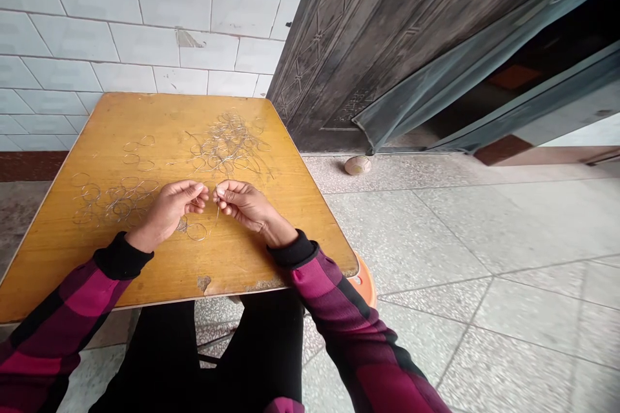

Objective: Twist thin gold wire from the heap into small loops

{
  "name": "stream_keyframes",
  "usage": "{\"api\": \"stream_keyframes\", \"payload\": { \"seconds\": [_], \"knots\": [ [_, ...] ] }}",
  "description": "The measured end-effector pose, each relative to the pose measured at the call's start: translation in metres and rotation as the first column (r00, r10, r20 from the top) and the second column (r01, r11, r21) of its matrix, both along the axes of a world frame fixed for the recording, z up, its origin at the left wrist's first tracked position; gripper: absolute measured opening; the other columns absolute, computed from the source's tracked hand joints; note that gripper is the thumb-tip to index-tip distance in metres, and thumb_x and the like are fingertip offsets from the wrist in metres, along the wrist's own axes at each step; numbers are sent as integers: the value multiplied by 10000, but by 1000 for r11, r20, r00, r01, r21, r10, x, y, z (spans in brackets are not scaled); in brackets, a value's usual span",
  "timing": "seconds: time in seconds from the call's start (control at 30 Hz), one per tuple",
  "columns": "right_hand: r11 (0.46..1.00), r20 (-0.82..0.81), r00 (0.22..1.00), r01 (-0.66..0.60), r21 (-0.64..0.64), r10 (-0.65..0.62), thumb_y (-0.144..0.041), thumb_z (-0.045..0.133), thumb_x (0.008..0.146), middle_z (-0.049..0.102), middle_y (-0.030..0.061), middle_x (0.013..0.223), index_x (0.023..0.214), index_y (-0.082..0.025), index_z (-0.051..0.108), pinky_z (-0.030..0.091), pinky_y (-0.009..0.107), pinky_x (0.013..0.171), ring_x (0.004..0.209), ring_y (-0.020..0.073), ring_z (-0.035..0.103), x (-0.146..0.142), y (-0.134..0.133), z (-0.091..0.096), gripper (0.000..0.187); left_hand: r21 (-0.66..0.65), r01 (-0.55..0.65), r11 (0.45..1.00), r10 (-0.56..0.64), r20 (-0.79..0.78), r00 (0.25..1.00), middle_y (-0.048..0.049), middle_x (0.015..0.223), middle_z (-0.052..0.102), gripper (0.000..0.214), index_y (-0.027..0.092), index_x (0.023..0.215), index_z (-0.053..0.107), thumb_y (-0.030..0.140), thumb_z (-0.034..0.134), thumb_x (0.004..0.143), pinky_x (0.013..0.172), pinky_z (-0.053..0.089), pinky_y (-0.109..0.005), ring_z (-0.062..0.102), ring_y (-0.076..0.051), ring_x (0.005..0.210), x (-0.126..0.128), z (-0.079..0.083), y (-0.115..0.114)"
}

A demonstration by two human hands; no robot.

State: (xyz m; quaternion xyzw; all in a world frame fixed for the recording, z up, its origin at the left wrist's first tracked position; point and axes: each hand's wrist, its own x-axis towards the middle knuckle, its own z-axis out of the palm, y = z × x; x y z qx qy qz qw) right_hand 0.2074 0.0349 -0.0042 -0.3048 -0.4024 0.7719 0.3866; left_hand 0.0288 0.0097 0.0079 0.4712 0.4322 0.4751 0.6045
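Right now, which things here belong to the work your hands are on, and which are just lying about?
In use: right hand pinching a short wire; left hand beside it; wire loops spread over the wooden table.

Just lying about: small round object on the floor; orange stool; metal door; tiled wall.

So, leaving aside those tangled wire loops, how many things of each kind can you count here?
Hands: 2 (left hand, right hand)
Wooden table: 1
Metal door: 1
Orange plastic piece: 1
Small round object: 1
Total: 6
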Motion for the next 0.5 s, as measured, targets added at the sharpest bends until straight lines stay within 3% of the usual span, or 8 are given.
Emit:
{"api": "stream_keyframes", "payload": {
  "seconds": [0.17,0.37,0.5],
  "knots": [
    [995,5,995,-96,-16,96,-304,845,625,645,-27,702,733,-144,659,441,122,486,531,22,532,-3,-2,-2,268,212,18,977,16,-161,987,-26,758,691,187,164,794,707,337,717,724,737,470,-290,601,-142,723,0,2,2],
    [988,-2,988,-157,6,157,-320,831,653,635,-31,681,732,-132,678,424,110,472,526,16,523,-6,-4,-8,255,150,110,983,-100,-75,992,-23,677,681,115,156,717,712,269,722,704,699,461,-286,594,-133,648,-2,-1,4],
    [987,-10,987,-159,30,159,-335,838,641,632,-33,660,732,-131,687,421,113,469,521,18,525,-9,-4,-8,270,141,72,987,-69,-29,997,-2,621,636,113,154,662,688,258,716,697,659,438,-268,559,-115,613,0,-2,2]
  ]
}}
